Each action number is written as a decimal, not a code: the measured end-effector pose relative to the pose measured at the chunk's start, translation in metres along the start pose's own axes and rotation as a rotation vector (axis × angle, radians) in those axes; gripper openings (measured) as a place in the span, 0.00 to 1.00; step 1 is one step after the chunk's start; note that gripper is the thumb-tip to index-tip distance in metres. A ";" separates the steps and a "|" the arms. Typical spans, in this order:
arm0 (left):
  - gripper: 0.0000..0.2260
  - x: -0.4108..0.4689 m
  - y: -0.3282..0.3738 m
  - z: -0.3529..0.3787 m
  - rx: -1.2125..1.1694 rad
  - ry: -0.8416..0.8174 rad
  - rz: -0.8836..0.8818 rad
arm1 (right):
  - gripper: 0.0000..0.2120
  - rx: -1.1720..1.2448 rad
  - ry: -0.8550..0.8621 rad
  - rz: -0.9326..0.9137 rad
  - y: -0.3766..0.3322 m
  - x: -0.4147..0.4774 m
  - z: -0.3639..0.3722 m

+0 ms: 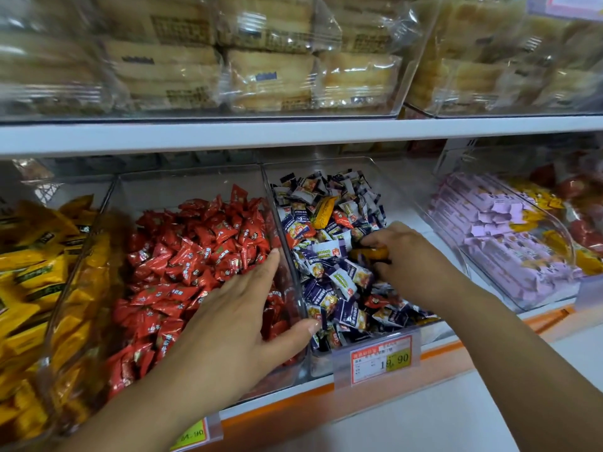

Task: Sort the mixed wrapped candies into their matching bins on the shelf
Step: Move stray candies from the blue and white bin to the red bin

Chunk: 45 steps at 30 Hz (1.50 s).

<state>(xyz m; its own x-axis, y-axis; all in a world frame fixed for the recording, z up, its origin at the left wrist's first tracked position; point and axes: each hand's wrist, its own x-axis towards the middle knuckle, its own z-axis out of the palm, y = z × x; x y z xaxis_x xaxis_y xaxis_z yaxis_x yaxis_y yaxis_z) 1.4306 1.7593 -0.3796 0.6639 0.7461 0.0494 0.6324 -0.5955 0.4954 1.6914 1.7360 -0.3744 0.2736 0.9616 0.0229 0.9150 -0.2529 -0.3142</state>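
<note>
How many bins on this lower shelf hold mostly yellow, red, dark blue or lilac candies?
Yellow candy bin: 1
Red candy bin: 1
Dark blue candy bin: 1
Lilac candy bin: 1
Total: 4

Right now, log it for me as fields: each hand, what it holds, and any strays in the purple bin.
left hand: open, fingers straight over the red candies
right hand: inside the purple bin, grips an orange candy
strays in purple bin: one yellow candy near the back, a red candy beside it
</note>
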 end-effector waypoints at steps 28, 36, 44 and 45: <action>0.46 0.002 -0.004 0.001 -0.012 -0.035 -0.025 | 0.05 0.435 0.156 -0.086 -0.045 0.040 0.012; 0.48 0.002 -0.005 0.000 -0.064 -0.008 -0.031 | 0.24 0.644 0.166 -0.063 -0.039 0.016 -0.011; 0.37 0.003 -0.003 -0.002 -0.200 0.260 0.075 | 0.12 0.808 0.032 -0.121 -0.039 -0.018 -0.029; 0.34 0.003 -0.002 -0.003 -0.212 0.315 0.094 | 0.12 0.852 0.018 -0.149 -0.043 -0.023 -0.032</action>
<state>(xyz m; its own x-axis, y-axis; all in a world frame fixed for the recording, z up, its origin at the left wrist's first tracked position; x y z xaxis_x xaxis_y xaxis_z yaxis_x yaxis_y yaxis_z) 1.4302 1.7630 -0.3778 0.5389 0.7661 0.3504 0.4563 -0.6151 0.6431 1.6551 1.7209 -0.3309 0.1792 0.9747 0.1333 0.4096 0.0493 -0.9109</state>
